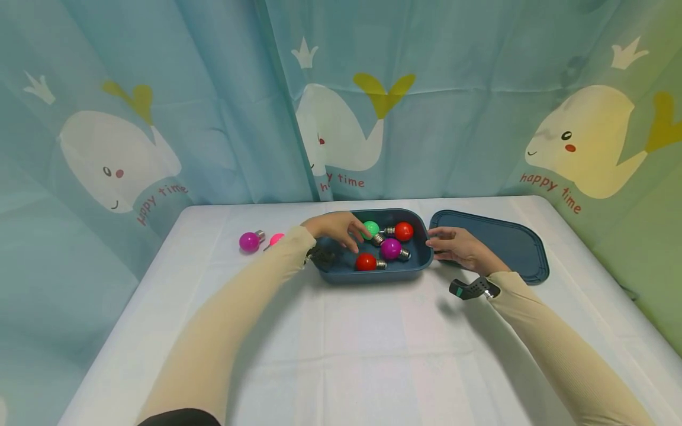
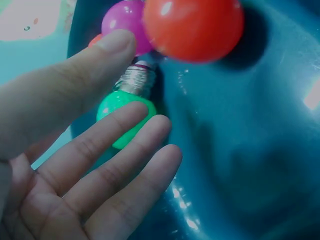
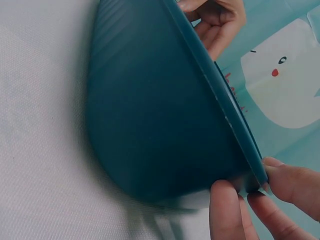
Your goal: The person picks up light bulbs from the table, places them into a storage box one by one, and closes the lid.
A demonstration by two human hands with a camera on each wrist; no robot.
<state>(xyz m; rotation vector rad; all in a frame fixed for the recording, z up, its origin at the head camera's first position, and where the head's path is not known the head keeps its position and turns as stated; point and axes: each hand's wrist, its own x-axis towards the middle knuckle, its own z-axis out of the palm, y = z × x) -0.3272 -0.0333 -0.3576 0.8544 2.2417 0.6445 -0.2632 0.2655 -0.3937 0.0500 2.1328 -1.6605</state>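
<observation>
Just beyond the fingertips of the left hand lies a green bulb, inside a dark blue bin. Those fingers are loosely spread, the thumb apart, holding nothing; whether one brushes the bulb I can't tell. Farther right of them lie a purple bulb and a far red bulb, with a near red bulb closer to me. At the bin's right end the right hand pinches the rim, thumb above, fingers below. Right of that hand's fingers rests a dark lid; left of the other hand, a magenta bulb.
</observation>
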